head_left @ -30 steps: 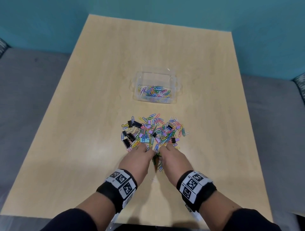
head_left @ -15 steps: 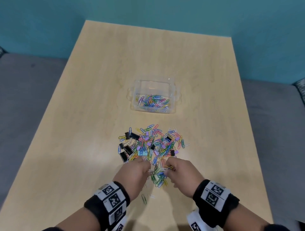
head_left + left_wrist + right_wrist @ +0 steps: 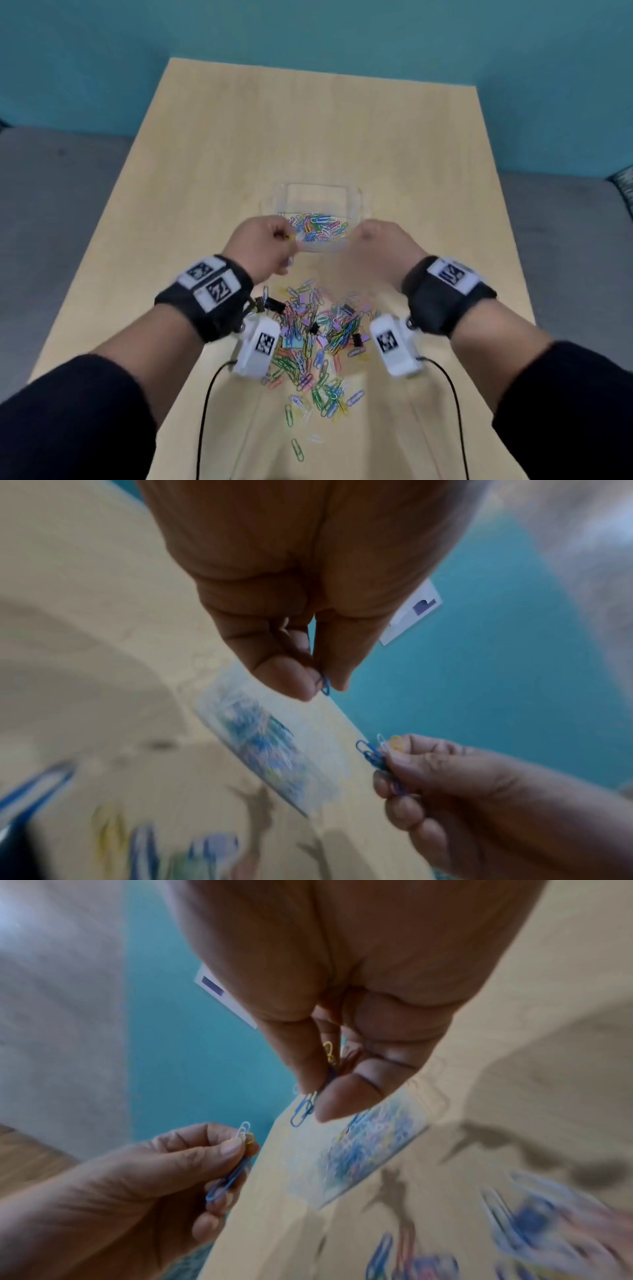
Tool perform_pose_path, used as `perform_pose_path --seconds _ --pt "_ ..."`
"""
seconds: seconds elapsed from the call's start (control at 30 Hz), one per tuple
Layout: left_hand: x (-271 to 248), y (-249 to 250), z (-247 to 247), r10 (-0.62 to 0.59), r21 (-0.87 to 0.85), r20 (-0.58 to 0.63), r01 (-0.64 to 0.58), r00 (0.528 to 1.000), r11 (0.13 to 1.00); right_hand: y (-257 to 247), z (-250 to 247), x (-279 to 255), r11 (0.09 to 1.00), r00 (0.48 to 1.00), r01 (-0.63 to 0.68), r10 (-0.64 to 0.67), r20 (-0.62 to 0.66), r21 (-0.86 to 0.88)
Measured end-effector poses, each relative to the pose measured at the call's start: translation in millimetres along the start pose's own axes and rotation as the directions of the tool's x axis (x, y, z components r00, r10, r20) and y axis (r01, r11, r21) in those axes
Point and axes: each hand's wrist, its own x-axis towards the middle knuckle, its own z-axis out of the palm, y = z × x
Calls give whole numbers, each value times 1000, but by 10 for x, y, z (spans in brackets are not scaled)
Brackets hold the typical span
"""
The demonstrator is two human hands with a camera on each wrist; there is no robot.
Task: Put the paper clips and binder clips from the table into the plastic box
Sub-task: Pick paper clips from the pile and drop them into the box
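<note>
Paper clips (image 3: 303, 1110) poke out from between the right hand's thumb and fingertips (image 3: 342, 1099), a small bunch of blue and yellow wire pinched tight with more tucked up inside the curl of the fingers. The left hand (image 3: 263, 246) does the same: its fingers (image 3: 284, 680) are closed on a few clips, a blue loop (image 3: 325, 687) showing at the tips in the left wrist view. The right hand (image 3: 383, 250) hangs at the near right corner of the clear plastic box (image 3: 359, 202), the left at its near left corner, both above the table (image 3: 205, 154).

Inside the box a shallow layer of coloured clips (image 3: 318, 228) already lies. Nearer the person, the main heap (image 3: 318, 329) remains on the wood, with black binder clips (image 3: 270, 303) mixed in and strays (image 3: 297, 448) trailing toward the table's near edge.

These clips look light, thin and smooth, and likely to hook into one another, so a pinch probably lifts a tangled cluster from which loose ones may drop. The binder clips seem stiffer and bulkier; gripping the black body should hold best. The box looks light enough to slide if knocked.
</note>
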Motion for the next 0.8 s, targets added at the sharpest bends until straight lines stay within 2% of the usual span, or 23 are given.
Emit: perform_pose_path --seconds 0.1,0.2,0.3,0.4,0.47,0.5,0.57,0.6,0.63,0.7,0.73,0.8 --pt "296 147 -17 28 108 -40 -23 999 994 -180 32 331 997 996 -4 -3 -90 -76" --pt "362 207 -12 16 108 -11 -15 1000 994 -287 57 433 993 997 5 -14 -76 -122" --pt "203 154 -108 44 176 -44 -36 998 984 -214 -55 309 965 996 -10 -13 -87 -261" --pt "-213 -88 -195 185 410 -72 -140 980 901 45 -190 -65 896 984 82 -143 -108 -437" --pt "-650 -326 -156 261 517 32 -239 965 822 342 -171 -460 810 980 143 -195 -32 -568" --pt "-901 -436 -100 279 545 137 -308 950 780 521 -117 -677 748 982 175 -183 54 -640" --pt "-1377 -684 79 281 583 391 -472 876 661 876 35 -1122 630 958 272 -109 264 -727" --pt "-1583 -819 196 261 588 508 -552 821 592 1046 119 -1321 564 931 333 -69 359 -756" --pt "-1763 -935 312 213 587 592 -597 777 546 1191 208 -1484 496 901 393 -39 432 -774" --pt "-1975 -1151 547 160 572 672 -644 723 508 1383 401 -1708 405 861 475 -28 509 -781" --pt "-2010 -1236 666 165 585 671 -653 723 481 1414 503 -1764 371 852 501 -52 521 -782" --pt "-1981 -1286 835 205 651 583 -603 786 461 1434 701 -1756 333 841 539 -161 517 -774"
